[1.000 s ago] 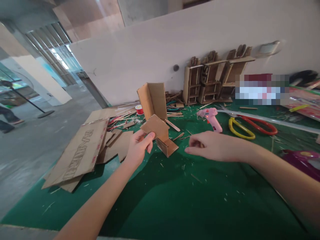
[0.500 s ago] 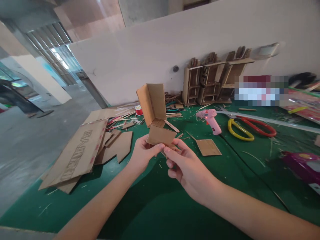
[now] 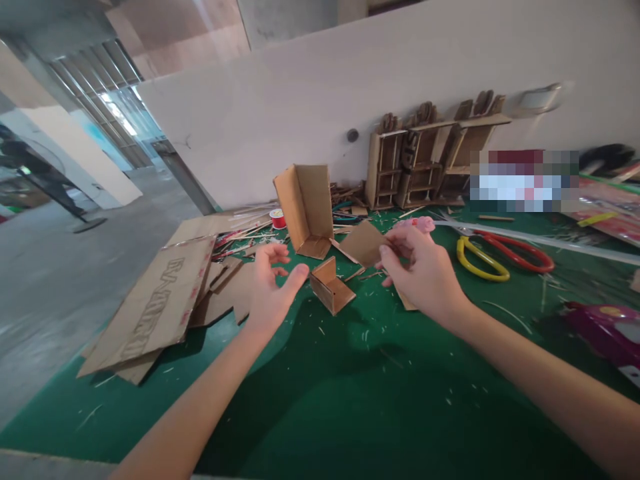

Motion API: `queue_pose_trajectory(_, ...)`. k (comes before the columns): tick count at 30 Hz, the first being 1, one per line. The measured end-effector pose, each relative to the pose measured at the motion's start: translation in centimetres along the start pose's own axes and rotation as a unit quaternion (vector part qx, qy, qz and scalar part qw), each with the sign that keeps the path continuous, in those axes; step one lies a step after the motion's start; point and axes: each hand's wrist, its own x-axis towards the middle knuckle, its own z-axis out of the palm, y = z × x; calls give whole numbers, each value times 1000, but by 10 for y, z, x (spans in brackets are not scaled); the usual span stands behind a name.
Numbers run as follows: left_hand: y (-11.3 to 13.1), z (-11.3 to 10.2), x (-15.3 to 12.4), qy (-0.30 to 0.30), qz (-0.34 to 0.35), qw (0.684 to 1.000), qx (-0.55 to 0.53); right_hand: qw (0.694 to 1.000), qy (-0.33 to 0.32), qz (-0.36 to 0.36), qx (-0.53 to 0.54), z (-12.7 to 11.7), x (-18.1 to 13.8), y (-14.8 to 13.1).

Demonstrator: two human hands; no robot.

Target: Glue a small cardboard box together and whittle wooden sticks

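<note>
My right hand [image 3: 417,267] pinches a square cardboard piece [image 3: 365,244] by its right edge, in front of the pink glue gun [image 3: 420,224]. Open and holding nothing, my left hand [image 3: 275,287] has its thumb and fingers apart. Beside its thumb a small folded cardboard corner piece [image 3: 333,287] stands on the green table [image 3: 350,400]. Behind that is a taller open cardboard box shell [image 3: 307,210], upright. Another flat cardboard square [image 3: 407,301] lies partly hidden under my right hand.
Flat cardboard sheets [image 3: 155,300] are stacked on the left. Scissors [image 3: 483,260] with red and yellow handles and a purple object [image 3: 605,333] lie on the right. Several cardboard structures [image 3: 427,160] stand against the wall. A red-rimmed spool [image 3: 277,219] and thin sticks lie behind.
My hands have come apart. The small corner piece now stands on the table, and my right hand has moved right, holding a square cardboard piece. My left hand has opened.
</note>
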Motion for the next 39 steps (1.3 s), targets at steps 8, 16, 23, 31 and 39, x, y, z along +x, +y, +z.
queue_pose_trajectory(8,-12,5,-3,-239,-69,963,106,951,-66,-121,-276,13,-15,26)
queue_pose_trajectory(16,-9,9,-5,-244,-68,960,118,947,-79,-118,-289,22,-15,33)
queue_pose_trajectory(23,-8,12,-8,-237,-66,964,104,936,-88,-133,-315,27,-15,34)
queue_pose_trajectory(31,-10,12,-8,-240,-78,963,90,934,-107,-121,-318,28,-14,34)
queue_pose_trajectory(39,-9,11,-8,-251,-75,960,94,941,-141,-116,-284,24,-11,36)
